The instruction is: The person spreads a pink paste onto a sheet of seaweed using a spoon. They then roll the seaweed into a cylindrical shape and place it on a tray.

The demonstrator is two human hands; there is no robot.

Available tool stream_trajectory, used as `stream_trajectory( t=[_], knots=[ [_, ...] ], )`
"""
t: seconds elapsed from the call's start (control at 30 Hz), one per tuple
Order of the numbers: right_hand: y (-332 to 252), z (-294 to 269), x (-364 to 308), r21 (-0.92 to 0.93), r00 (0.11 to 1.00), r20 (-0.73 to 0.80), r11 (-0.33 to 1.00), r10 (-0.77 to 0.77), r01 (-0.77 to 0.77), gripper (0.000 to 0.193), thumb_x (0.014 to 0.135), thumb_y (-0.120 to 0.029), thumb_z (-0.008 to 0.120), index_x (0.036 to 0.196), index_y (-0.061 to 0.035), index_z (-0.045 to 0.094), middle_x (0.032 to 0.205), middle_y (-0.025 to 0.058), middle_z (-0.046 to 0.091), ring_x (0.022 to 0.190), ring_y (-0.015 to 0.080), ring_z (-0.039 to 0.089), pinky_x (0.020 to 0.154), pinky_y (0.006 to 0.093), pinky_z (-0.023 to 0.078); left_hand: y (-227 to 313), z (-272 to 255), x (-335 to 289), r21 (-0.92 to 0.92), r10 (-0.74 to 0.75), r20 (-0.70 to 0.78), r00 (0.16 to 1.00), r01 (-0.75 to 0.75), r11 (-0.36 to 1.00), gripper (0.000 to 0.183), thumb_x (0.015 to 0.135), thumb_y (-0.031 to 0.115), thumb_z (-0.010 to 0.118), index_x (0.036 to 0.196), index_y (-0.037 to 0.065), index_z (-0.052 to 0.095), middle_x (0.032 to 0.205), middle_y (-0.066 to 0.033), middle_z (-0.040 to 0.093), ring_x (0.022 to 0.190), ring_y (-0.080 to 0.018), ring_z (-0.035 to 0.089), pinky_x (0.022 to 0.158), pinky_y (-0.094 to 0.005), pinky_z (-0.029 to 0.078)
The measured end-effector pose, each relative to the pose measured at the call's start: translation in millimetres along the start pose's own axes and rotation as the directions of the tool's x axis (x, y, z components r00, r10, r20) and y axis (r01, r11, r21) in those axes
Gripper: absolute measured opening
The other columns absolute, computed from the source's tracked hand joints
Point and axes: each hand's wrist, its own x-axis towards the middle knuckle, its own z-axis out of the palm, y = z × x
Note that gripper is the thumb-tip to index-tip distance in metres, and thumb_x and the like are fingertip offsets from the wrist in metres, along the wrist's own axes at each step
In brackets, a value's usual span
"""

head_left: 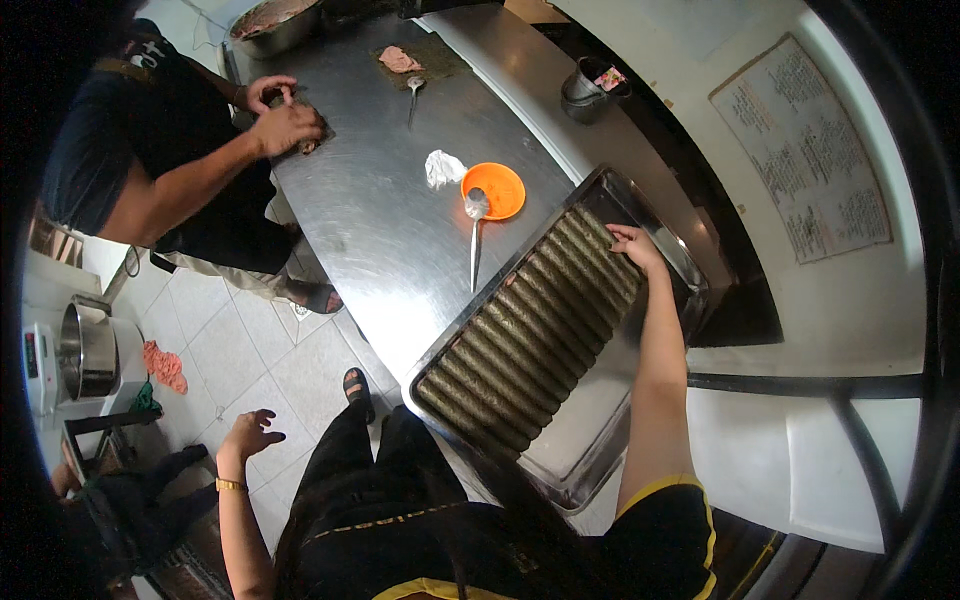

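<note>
A row of dark green, seaweed-wrapped rolls (525,325) lies side by side in a large metal tray (590,470). My right hand (636,246) reaches over the tray's far right part, its fingers apart and touching the end of a roll near the far end of the row. My left hand (250,434) hangs over the floor at my left, away from the table, with fingers loosely bent and nothing in them. An orange bowl (508,190) with a spoon (475,240) resting across its rim stands beyond the tray, next to a crumpled white cloth or tissue (442,169).
Across the steel table (370,230), a co-worker's hands (285,122) press on a dark roll. Farther back lie pink minced filling on a dark sheet (440,62), another spoon (414,88) and a metal bowl (275,28). A dark bucket (585,92) stands on the right ledge.
</note>
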Motion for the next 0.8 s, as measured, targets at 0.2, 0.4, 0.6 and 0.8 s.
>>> stream_trajectory(
  t=[0.2, 0.4, 0.6, 0.8],
  knots=[
    [5, 2, -15, 0.214, 0.997, -0.048, 0.974, -0.060, 0.069, 0.039, 0.083, -0.015, 0.059, 0.122, -0.0101, 0.056, 0.123, 0.0073, 0.055, 0.117, 0.0177, 0.048, 0.097, 0.0294, 0.036, 6, -1, 7, 0.046, 0.032, -0.011, 0.999, -0.031, 0.998, 0.054, 0.065, 0.028, 0.077, 0.111, 0.005, 0.059, 0.097, -0.0151, 0.065, 0.088, -0.0270, 0.063, 0.078, -0.0356, 0.052],
    [38, 0, -18, 0.141, 0.991, -0.131, 0.989, -0.019, 0.037, 0.032, 0.087, -0.013, 0.053, 0.118, -0.0161, 0.060, 0.123, 0.0069, 0.056, 0.115, 0.0212, 0.049, 0.098, 0.0320, 0.035, 2, -3, 8, 0.079, 0.031, -0.017, 0.999, -0.029, 0.996, 0.054, 0.065, 0.028, 0.077, 0.110, 0.005, 0.059, 0.097, -0.0156, 0.065, 0.089, -0.0284, 0.063, 0.078, -0.0360, 0.051],
    [25, 7, -23, 0.168, 0.988, -0.140, 0.985, 0.072, -0.048, 0.032, 0.088, -0.011, 0.051, 0.117, -0.0188, 0.061, 0.127, 0.0094, 0.053, 0.120, 0.0250, 0.046, 0.101, 0.0363, 0.035, -12, 1, 3, 0.099, 0.024, -0.036, 0.999, -0.020, 0.995, 0.054, 0.065, 0.028, 0.077, 0.111, 0.005, 0.058, 0.099, -0.0157, 0.065, 0.090, -0.0288, 0.063, 0.079, -0.0365, 0.051],
    [24, 6, -17, 0.133, 0.989, -0.130, 0.990, 0.065, -0.047, 0.032, 0.089, -0.013, 0.049, 0.119, -0.0194, 0.059, 0.131, 0.0105, 0.049, 0.123, 0.0272, 0.043, 0.103, 0.0394, 0.034, -13, -2, -3, 0.058, 0.005, -0.049, 0.999, -0.003, 0.998, 0.055, 0.065, 0.028, 0.077, 0.111, 0.005, 0.059, 0.098, -0.0160, 0.065, 0.091, -0.0292, 0.063, 0.079, -0.0365, 0.051]
  ],
)
